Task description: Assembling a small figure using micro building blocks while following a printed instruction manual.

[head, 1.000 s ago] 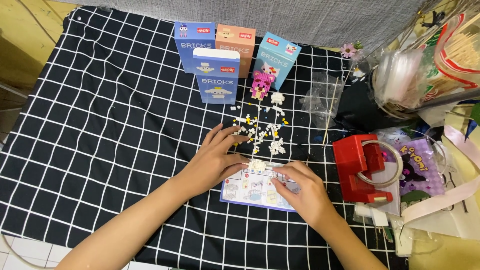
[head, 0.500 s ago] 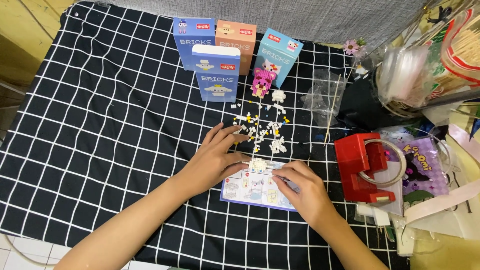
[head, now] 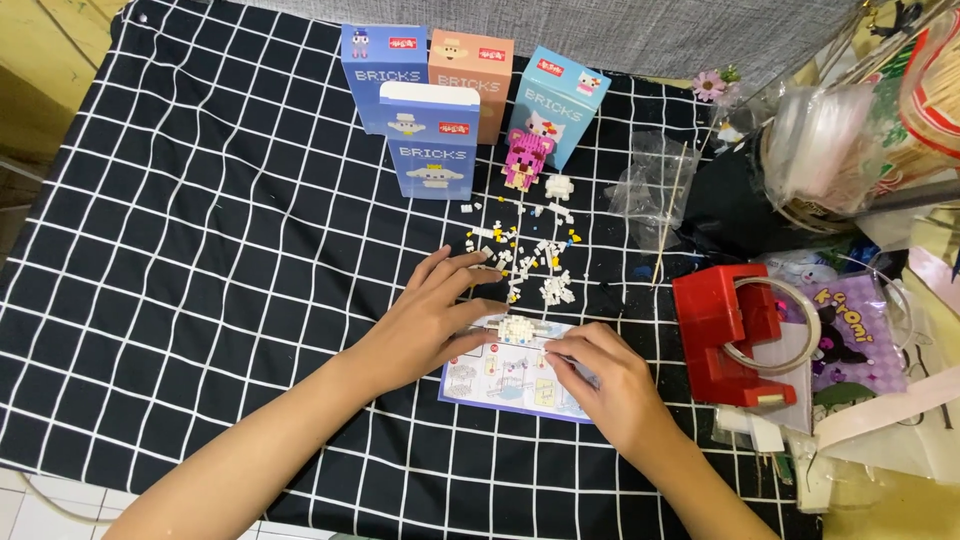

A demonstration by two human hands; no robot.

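Note:
My left hand lies flat on the black checked cloth, fingers spread, its fingertips touching loose white bricks scattered ahead. A small white brick build rests on the top edge of an instruction sheet. My right hand presses on that sheet, fingers curled beside the build; whether it pinches a piece is not visible. A pink brick figure and a small white figure stand beyond the loose pieces.
Several toy brick boxes stand upright at the back. A red tape dispenser sits right of the sheet. Clear plastic bags, a purple pouch and piled clutter fill the right side.
My left hand's fingers reached slightly farther into the loose bricks. My right hand stays on the sheet. The view shifted a little.

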